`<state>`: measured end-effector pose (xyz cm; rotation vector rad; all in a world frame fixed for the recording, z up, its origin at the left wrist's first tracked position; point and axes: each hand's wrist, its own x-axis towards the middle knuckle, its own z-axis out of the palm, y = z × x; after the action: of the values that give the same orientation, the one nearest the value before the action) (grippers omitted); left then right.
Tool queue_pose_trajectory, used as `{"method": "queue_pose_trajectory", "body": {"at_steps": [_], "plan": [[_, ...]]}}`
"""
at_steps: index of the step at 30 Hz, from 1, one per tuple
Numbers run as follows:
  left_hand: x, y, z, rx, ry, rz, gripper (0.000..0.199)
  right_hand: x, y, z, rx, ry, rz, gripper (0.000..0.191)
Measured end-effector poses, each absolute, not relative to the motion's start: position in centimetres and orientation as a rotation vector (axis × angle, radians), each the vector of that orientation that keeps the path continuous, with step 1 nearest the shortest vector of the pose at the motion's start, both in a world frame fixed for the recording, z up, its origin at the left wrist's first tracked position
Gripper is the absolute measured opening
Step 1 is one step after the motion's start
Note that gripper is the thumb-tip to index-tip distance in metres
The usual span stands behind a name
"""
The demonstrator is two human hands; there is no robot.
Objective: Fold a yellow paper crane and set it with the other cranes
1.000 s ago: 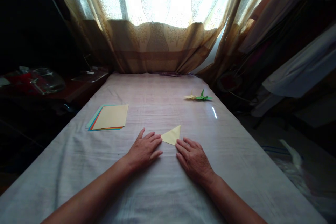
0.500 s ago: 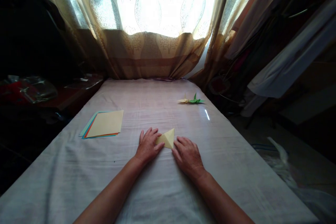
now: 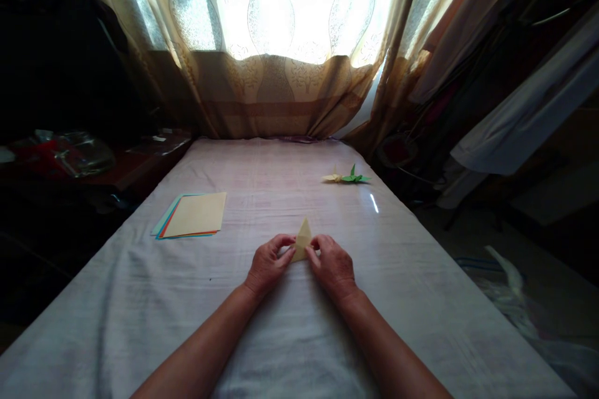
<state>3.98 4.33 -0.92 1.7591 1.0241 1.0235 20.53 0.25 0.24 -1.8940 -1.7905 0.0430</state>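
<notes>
A small folded piece of pale yellow origami paper [image 3: 302,238] stands between my two hands, its pointed tip toward the window. My left hand [image 3: 270,262] pinches its left edge between thumb and fingers. On the other side, my right hand [image 3: 331,263] grips the right edge with bent fingers and thumb. The fingertips cover parts of both sides, so the lower folds are partly hidden.
A stack of coloured paper squares [image 3: 196,215], cream on top, lies at the left of the cloth-covered table [image 3: 154,324]. Toward the back right sit a cream paper crane [image 3: 334,178] and a green paper crane [image 3: 354,177]. A curtain [image 3: 266,90] hangs behind.
The folded paper lay flatter, with its point to the upper right; now it is turned, narrower and raised. Both hands have gone from resting beside it to pinching its sides.
</notes>
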Motion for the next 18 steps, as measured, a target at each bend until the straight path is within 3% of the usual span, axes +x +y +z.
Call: {"method": "queue_pose_trajectory", "body": {"at_steps": [12,18], "plan": [[5.7,3.0,0.4,1.201,0.906,0.969,0.041,20.5,-0.3,-0.1,-1.557,-1.522,0.413,0.021],[6.0,2.9,0.4,1.232,0.955,0.960,0.040,20.2,-0.7,-0.1,-1.431,-1.425,0.568,0.025]]}}
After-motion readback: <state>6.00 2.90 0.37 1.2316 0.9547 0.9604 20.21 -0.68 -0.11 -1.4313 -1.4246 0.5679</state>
